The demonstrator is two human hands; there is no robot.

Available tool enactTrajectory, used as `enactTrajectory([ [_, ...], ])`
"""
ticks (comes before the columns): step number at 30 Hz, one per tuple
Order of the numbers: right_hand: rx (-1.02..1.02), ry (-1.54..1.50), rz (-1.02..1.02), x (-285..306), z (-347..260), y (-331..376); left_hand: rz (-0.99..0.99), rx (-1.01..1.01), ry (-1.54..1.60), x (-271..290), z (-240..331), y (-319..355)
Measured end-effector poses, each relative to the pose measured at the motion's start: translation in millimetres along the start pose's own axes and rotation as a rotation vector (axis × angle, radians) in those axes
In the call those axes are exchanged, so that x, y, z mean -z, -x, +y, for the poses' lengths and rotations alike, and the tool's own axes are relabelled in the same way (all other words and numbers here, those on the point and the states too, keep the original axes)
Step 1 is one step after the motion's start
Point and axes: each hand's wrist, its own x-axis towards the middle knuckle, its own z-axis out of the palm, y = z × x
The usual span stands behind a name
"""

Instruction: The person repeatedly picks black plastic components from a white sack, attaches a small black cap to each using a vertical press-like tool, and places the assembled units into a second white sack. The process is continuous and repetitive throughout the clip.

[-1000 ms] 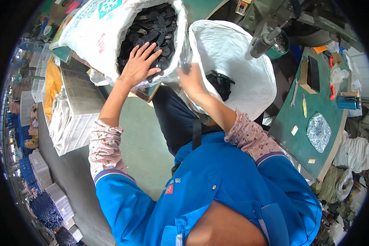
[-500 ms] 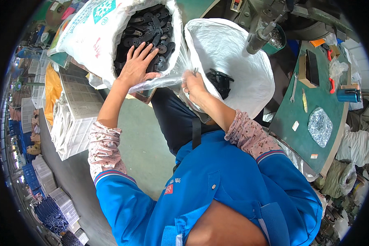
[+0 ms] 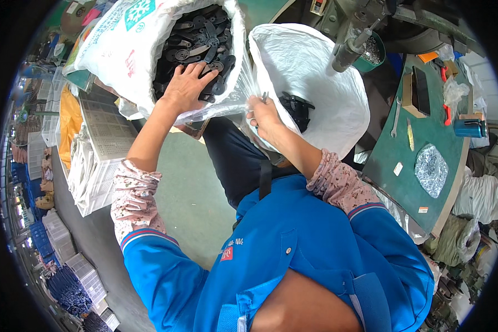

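A white woven sack [image 3: 122,55] at the upper left stands full of black flat lever-shaped parts [image 3: 207,41]. My left hand [image 3: 187,88] lies on these parts at the sack's near side, fingers spread. Clear plastic film [image 3: 242,91] stretches from the sack's right rim to my right hand [image 3: 264,113]. That hand is closed on the film, and a small dark tip shows between its fingers. Just right of it, a second white sack [image 3: 337,77] gapes wide with a few black parts [image 3: 297,110] inside.
A machine with a metal cylinder [image 3: 348,52] overhangs the right sack. On the green bench [image 3: 393,157] at right lie a wrench [image 3: 396,117], a yellow-handled tool [image 3: 410,135], a clear plastic bag [image 3: 431,170] and a blue cup [image 3: 470,128]. White plastic crates [image 3: 113,124] stand at left.
My left hand has shifted slightly nearer to me over the black parts, uncovering some of them, and its fingers bend more. My right hand keeps its hold on the film.
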Motion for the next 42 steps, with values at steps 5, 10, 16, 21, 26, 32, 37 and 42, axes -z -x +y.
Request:
enactTrajectory([
  [5, -0.127, 0.012, -0.05, 5, 1, 24, 0.115, 0.072, -0.085, -19, 11, -1],
  [10, -0.238, 0.123, -0.346, 27, -2, 61, 0.253, 0.098, -0.079, -29, 16, 7],
  [16, -0.172, 0.06, -0.491, 45, -25, 85, 0.393, 0.262, 0.011, -28, 5, 2],
  [21, -0.154, 0.021, -0.503, 62, -31, 90, 0.514, 0.36, 0.242, -22, 1, -1],
  [26, -0.104, 0.144, -0.483, 79, -39, 97, 0.715, 0.554, 0.628, -6, -5, -7],
  [32, 0.127, 0.472, -0.531, 98, -51, 110, 0.835, 0.634, 0.985, -26, -33, 0],
  [37, 0.238, 0.253, -0.544, 111, -56, 104, 0.723, 0.678, 1.719, 30, 12, -2],
  [42, 0.621, 0.468, -0.495, 110, -122, 95, 0.473, 0.508, 1.952, 63, 79, -11],
])
